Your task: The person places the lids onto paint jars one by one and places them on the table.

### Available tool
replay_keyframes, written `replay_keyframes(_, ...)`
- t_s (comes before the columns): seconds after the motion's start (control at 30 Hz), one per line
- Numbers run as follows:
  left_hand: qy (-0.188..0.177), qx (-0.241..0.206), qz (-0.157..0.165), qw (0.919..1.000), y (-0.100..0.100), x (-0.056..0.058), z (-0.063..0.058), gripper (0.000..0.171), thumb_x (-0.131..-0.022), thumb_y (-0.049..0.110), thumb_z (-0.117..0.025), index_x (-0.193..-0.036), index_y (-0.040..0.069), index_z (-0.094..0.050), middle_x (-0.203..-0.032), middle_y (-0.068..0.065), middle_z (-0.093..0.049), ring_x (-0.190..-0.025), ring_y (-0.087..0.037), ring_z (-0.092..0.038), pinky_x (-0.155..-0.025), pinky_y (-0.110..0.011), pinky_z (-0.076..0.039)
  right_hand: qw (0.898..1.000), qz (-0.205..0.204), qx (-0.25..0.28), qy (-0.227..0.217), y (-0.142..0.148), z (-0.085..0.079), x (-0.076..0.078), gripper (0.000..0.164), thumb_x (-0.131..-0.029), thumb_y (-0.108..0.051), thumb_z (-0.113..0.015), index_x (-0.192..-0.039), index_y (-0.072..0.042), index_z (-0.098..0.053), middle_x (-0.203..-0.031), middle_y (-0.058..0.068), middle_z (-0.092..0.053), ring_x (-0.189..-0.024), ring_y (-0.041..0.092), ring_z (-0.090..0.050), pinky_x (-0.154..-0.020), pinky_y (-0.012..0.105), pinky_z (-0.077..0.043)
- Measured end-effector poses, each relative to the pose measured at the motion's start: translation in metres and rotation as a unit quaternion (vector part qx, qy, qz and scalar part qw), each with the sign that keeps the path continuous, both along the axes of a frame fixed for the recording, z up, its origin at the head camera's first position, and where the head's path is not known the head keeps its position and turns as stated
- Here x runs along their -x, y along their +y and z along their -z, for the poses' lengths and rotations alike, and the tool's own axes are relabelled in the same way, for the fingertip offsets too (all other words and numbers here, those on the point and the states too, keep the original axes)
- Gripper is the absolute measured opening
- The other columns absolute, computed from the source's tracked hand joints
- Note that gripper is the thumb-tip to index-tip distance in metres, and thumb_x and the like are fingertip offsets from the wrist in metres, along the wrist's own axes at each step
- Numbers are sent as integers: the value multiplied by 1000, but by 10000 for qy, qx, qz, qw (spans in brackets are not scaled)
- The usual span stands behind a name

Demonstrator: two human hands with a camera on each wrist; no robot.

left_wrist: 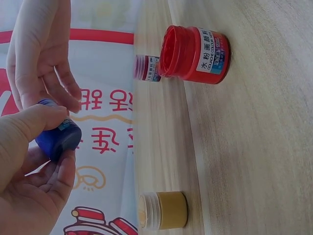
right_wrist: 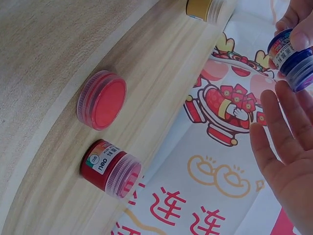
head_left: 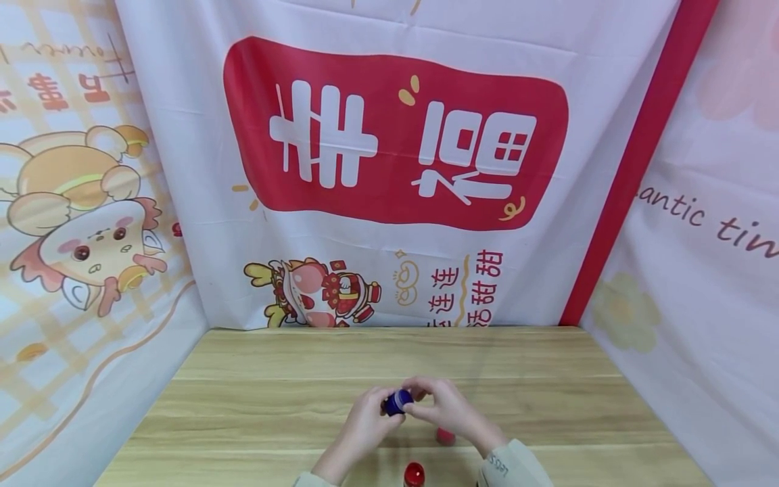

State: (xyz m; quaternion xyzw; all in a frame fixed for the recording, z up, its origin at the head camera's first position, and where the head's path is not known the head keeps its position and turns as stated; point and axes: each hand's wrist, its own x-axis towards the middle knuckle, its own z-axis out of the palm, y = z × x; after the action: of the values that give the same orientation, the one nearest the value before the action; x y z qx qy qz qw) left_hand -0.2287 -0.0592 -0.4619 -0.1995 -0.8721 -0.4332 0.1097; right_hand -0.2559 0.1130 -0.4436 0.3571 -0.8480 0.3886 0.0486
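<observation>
My left hand (head_left: 366, 414) grips a small blue paint jar (head_left: 398, 402), thumb on one side and fingers on the other. In the left wrist view the blue jar lies tilted in the grasp, its base showing. Its clear-sided lid (right_wrist: 299, 76) faces my right hand (head_left: 447, 406). The right hand's fingers (right_wrist: 276, 129) are extended and spread, with fingertips at the lid's edge. Whether they press on the lid is hard to tell. Below the hands, a red gouache jar (left_wrist: 198, 54) stands uncapped on the table.
A loose red lid (right_wrist: 101, 100) lies on the wooden table (head_left: 274, 392). Close to it stands a capped dark red jar (right_wrist: 110, 166). A yellow-ochre jar (left_wrist: 166, 210) with its cap on stands apart from them. Printed cloth (head_left: 395, 270) hangs behind the table and along both sides.
</observation>
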Motion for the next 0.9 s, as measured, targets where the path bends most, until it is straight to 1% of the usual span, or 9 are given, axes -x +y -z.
replay_keyframes(0.1, 55, 2, 21, 10000, 0, 0, 1, 30, -67, 16, -66, -95, 7, -59, -83, 2, -53, -69, -9, -47, -59, -22, -43, 9998, 100, -14, -151, 0, 0, 1, 33, -73, -33, -59, -97, -11, -58, -76, -9, -57, -69, 4, -51, -64, 22, -42)
replay_keyframes(0.17, 87, 3, 34, 10000, 0, 1, 1, 30, -67, 15, -66, -95, 8, -59, -83, 2, -53, -69, -9, -47, -58, -22, -43, 9996, 155, -30, -221, -1, 0, 1, 32, -73, -35, -58, -95, -12, -58, -74, -10, -56, -68, 5, -51, -62, 21, -42)
replay_keyframes(0.27, 65, -7, 34, 10000, 1, 1, 2, 30, -66, 15, -66, -94, 8, -59, -83, 2, -53, -69, -10, -47, -59, -22, -42, 9991, 311, -74, -285, 0, -1, 0, 38, -74, -40, -56, -99, -11, -57, -78, -8, -58, -73, 7, -53, -65, 24, -42)
replay_keyframes(0.37, 17, -7, 11, 10000, 0, 1, 1, 31, -66, 16, -66, -95, 8, -59, -85, 2, -53, -71, -10, -48, -60, -22, -43, 9992, 372, -77, -134, 3, -2, -1, 46, -74, -41, -55, -107, -10, -53, -90, -4, -58, -82, 11, -53, -72, 29, -42)
replay_keyframes(0.43, 27, 13, -8, 10000, 0, 1, 1, 30, -66, 16, -66, -94, 8, -59, -85, 1, -54, -70, -10, -48, -60, -22, -42, 9996, 256, -78, 72, 5, -3, -1, 47, -74, -37, -57, -111, -10, -50, -97, -3, -57, -87, 12, -52, -75, 31, -41)
replay_keyframes(0.5, 85, 30, -19, 10000, 0, 1, 1, 28, -66, 16, -66, -93, 8, -59, -83, 2, -53, -69, -9, -48, -59, -21, -42, 9996, 26, -92, 270, 6, -3, -1, 45, -73, -31, -60, -112, -10, -49, -102, -2, -55, -90, 11, -50, -76, 31, -40)
replay_keyframes(0.63, 189, 35, 2, 9998, 0, 1, 1, 25, -66, 15, -67, -89, 11, -59, -80, 3, -52, -66, -9, -47, -56, -20, -41, 9977, -390, -130, 533, 7, -2, 1, 43, -72, -18, -63, -112, -10, -50, -106, -2, -53, -91, 12, -49, -76, 29, -40)
replay_keyframes(0.8, 92, 42, 3, 9999, 0, 2, 1, 26, -66, 16, -66, -91, 11, -59, -81, 3, -52, -66, -9, -46, -55, -19, -40, 9962, -521, -155, 678, 5, 2, 1, 42, -71, -11, -63, -111, -8, -50, -104, 0, -54, -89, 15, -51, -77, 29, -41)
replay_keyframes(0.9, 71, 51, -5, 10000, 0, 2, 1, 29, -66, 16, -66, -94, 9, -59, -83, 2, -53, -68, -9, -47, -56, -20, -41, 9964, -495, -156, 663, 3, 3, 1, 41, -71, -11, -63, -110, -8, -51, -102, -1, -55, -87, 13, -52, -77, 29, -41)
